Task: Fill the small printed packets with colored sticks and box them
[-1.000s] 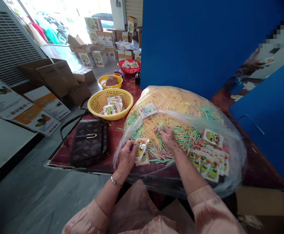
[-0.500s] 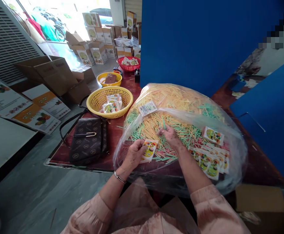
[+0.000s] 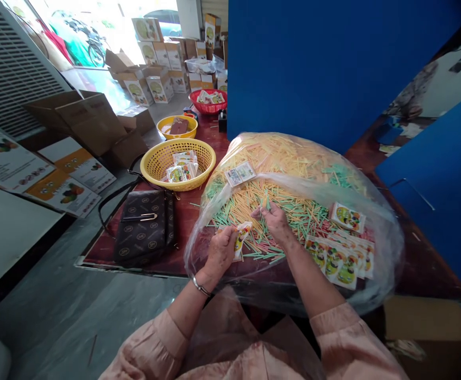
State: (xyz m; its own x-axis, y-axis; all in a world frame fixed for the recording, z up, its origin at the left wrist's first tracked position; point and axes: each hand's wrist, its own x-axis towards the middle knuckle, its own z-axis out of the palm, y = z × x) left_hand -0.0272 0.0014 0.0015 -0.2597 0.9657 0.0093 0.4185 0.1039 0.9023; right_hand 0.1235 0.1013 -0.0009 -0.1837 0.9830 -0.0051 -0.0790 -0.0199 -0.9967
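My left hand [image 3: 221, 249] is closed on a small printed packet [image 3: 241, 238] at the near edge of the pile, the packet tilted and partly hidden by my fingers. Just to the right, my right hand [image 3: 275, 221] pinches a few thin green and orange sticks [image 3: 266, 200], held upright. Both hands are over a large clear plastic bag [image 3: 389, 253], open toward me and full of loose coloured sticks [image 3: 238, 203]. Several printed packets [image 3: 337, 261] lie overlapping at its right side, with another packet [image 3: 348, 217] above them. One more packet [image 3: 240, 174] rests on the bag's upper left.
A yellow basket [image 3: 147, 171] holding packets stands left of the bag, with a smaller yellow basket [image 3: 163, 132] and a red basket [image 3: 199, 108] behind. A dark handbag [image 3: 141, 232] lies at the table's left edge. Cardboard boxes [image 3: 159, 87] are stacked beyond; a blue panel [image 3: 301, 68] rises behind the bag.
My left hand has turned, tipping the packet so that less of its printed face shows. My right hand has barely moved and still pinches the sticks.
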